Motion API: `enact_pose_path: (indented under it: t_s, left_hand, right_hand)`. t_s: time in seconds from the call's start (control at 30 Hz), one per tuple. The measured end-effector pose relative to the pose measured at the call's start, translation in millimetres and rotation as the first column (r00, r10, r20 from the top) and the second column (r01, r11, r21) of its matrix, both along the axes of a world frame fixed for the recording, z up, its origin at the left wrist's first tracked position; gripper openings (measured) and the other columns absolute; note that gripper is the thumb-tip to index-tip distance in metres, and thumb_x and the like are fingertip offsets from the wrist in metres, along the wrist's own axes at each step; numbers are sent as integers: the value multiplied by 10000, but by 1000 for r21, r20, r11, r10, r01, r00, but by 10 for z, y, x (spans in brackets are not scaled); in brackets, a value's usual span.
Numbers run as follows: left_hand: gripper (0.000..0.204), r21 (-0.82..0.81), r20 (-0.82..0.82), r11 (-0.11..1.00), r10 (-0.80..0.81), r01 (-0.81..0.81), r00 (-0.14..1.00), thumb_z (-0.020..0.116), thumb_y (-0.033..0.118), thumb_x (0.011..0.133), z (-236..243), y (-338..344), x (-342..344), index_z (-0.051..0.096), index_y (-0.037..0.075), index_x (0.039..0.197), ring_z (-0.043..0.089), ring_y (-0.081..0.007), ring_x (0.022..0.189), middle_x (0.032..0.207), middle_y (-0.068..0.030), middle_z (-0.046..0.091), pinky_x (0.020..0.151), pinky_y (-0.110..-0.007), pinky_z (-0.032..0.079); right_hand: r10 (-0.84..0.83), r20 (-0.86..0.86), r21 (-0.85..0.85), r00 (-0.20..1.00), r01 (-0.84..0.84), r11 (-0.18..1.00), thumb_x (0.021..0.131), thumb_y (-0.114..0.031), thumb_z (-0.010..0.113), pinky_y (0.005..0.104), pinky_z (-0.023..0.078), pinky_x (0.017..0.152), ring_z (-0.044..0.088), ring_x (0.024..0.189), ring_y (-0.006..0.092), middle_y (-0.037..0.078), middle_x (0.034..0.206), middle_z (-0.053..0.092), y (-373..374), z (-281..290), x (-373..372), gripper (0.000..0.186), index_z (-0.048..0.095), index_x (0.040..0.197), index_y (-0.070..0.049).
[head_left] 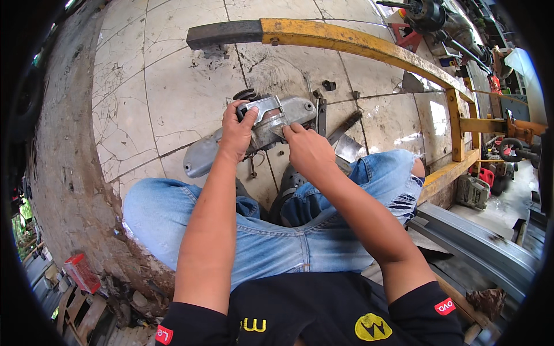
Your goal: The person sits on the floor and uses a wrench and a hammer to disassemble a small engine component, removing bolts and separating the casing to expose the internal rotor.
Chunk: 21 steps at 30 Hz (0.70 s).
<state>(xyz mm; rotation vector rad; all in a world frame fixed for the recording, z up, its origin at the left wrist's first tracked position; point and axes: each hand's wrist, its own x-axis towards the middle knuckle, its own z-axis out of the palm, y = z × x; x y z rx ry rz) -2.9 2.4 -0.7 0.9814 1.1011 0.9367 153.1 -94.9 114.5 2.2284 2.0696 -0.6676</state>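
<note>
Black shirt (294, 305) fills lower frame; at upper center, the left hand (235, 131) grips a metal casing (266, 135), the right hand (311, 150) curls against it, hold unclear. Likely heavy, rigid; best gripped by both ends.

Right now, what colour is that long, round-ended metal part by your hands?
Dull silvery grey: the long, round-ended metal part shows best in the head view.

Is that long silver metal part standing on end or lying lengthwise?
Lengthwise: the silver metal part stretches left to right, your left hand and right hand at its middle.
</note>
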Motion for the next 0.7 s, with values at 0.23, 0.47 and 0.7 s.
enact_pose_path:
  t_s: [0.23,0.47,0.7]
  left_hand:
    - [329,19,-16,1000,-6,6,1000,727,270,885,-6,5,23,599,75,1117,521,-187,997,1140,-91,534,891,-325,456]
    - [333,9,-17,1000,-10,10,1000,729,270,884,10,18,6,596,76,1120,517,-186,1010,1149,-93,533,899,-328,454]
    - [319,-9,-19,1000,10,-10,1000,724,258,889,20,-23,17,599,70,1114,517,-191,1021,1152,-101,533,905,-332,453]
  right_hand:
    - [2,15,0,1000,-2,1000,876,-62,486,437,549,790,648,957,343,124,1097,619,22,-15,-13,257,579,1113,-30]
    - [2,-16,43,1000,-1,999,860,-51,491,447,535,785,640,939,344,121,1100,617,-67,-43,13,302,577,1149,-39]
    - [9,11,9,1000,-9,1000,865,-62,497,432,537,793,643,929,332,114,1105,615,18,-53,-18,328,574,1182,-33]
